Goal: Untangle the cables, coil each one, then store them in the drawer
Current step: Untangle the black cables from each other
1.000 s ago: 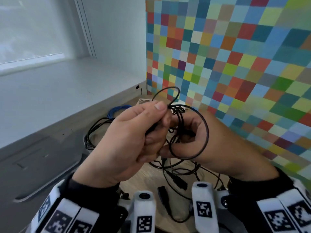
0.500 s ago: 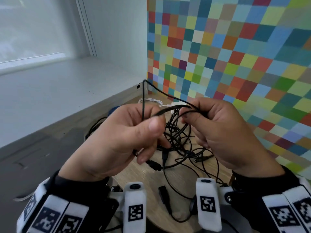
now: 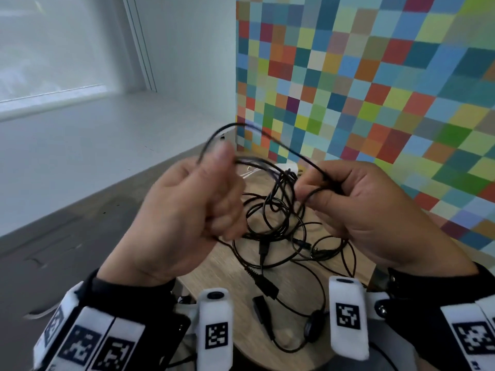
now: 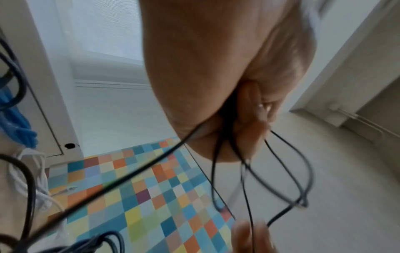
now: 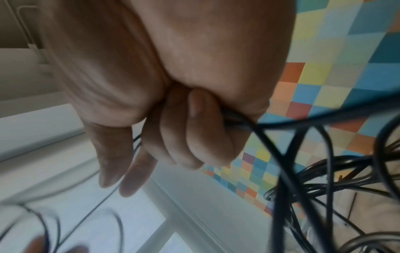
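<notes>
The left hand [image 3: 184, 210] is curled tight around loops of a thin black cable [image 3: 292, 153]. The right hand [image 3: 356, 207], at its 3 o'clock, pinches the same cable. Below them, at 6 o'clock, the messy pile of black cables [image 3: 281, 236] lies on the small round wooden table [image 3: 230, 266]. To do this well, pull slowly and follow one cable, so knots stay loose.
</notes>
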`<state>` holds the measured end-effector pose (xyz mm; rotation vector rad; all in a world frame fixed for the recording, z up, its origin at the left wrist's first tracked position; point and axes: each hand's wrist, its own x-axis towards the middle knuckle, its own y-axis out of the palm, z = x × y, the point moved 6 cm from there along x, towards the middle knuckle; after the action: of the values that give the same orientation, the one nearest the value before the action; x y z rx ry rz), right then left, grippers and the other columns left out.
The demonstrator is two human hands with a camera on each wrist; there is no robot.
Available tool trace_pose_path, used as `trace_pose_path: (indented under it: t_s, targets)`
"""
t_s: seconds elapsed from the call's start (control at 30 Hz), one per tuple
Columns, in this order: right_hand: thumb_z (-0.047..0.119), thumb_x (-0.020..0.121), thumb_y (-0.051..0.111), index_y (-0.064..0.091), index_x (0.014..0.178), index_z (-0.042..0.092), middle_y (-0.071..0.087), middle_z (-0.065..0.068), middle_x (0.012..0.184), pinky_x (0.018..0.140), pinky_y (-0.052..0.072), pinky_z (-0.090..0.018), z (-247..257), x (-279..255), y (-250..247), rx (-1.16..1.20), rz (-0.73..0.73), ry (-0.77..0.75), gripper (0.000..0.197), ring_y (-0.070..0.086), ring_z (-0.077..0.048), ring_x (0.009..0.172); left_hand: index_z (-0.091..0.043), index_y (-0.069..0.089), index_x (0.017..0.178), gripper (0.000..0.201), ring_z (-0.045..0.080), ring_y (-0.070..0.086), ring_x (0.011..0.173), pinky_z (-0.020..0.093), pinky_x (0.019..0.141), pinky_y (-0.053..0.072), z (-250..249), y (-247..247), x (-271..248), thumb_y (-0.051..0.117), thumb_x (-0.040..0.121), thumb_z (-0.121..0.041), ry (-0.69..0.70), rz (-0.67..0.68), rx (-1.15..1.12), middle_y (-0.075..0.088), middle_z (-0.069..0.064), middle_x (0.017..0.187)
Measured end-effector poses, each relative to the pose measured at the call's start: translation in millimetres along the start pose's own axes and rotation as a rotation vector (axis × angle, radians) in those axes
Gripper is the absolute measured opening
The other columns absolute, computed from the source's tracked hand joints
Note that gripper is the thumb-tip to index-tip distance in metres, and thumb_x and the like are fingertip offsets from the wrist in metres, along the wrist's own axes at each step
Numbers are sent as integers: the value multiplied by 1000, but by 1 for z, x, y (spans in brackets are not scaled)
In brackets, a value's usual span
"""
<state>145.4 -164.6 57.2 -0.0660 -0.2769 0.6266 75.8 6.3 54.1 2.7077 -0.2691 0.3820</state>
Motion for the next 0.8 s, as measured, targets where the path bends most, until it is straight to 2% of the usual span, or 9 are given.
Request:
trace_pose_path:
  t_s: [0.1,0.2,0.27,0.4,0.43,0.5,0.57,0.7,0.8]
  targets:
    - [31,63,88,79,84,18,62,-1,62,40,26,-16,-5,0,-20,153,-53,4,27,31,-5,37,-25,36,50,53,10,10,39,24,37,11,-9,-20,0,51,88,-59,-4,-177,-79,16,-7,50]
    - [28,59,86,82,83,19,58,-1,57,40,22,-17,-7,1,-39,188,-127,1,26,27,-6,37,-27,26,53,55,11,3,42,29,41,1,-14,-26,-1,42,84,-70,-22,-211,-84,11,-7,52]
    - [31,60,80,84,82,21,55,-1,51,41,20,-20,-9,1,-49,131,-228,-9,24,24,-10,37,-27,26,57,54,11,2,42,28,40,1,-11,-27,0,39,85,-71,-61,-205,-154,10,-8,52]
    - [27,75,76,83,94,16,54,11,46,40,28,-17,-10,-3,-68,14,-413,-39,23,32,-4,37,-25,42,69,43,9,6,43,26,41,3,-12,-32,1,31,103,-47,-44,-202,-273,16,-10,55]
    - [20,83,72,80,100,10,54,14,45,43,33,-9,-10,-3,-72,-20,-449,-42,21,41,-2,37,-25,45,70,43,8,6,44,26,41,4,-13,-32,1,32,103,-49,-30,-219,-273,16,-10,55]
    - [8,94,63,74,105,8,57,17,47,44,40,-7,-11,-4,-76,-68,-481,-43,16,54,3,44,-26,48,68,48,8,4,44,25,41,4,-14,-30,1,35,97,-61,-10,-273,-244,13,-9,56]
    - [14,93,65,77,101,16,61,14,53,45,40,-7,-11,-3,-74,-63,-474,-56,15,53,3,46,-26,46,66,51,9,3,45,25,40,4,-15,-28,1,34,97,-64,-1,-309,-236,12,-9,56]
    - [21,80,73,79,99,19,68,10,62,48,40,-8,-6,-6,-74,-98,-456,-96,20,50,0,46,-25,41,69,42,9,6,44,26,42,6,-12,-34,1,30,105,-42,14,-347,-286,20,-10,52]
    - [13,86,80,81,93,27,76,17,72,59,51,-11,4,-9,-68,-435,-475,-151,16,67,1,63,-25,41,72,35,7,13,43,24,43,12,-10,-34,3,31,106,-32,37,-362,-290,22,-9,55]
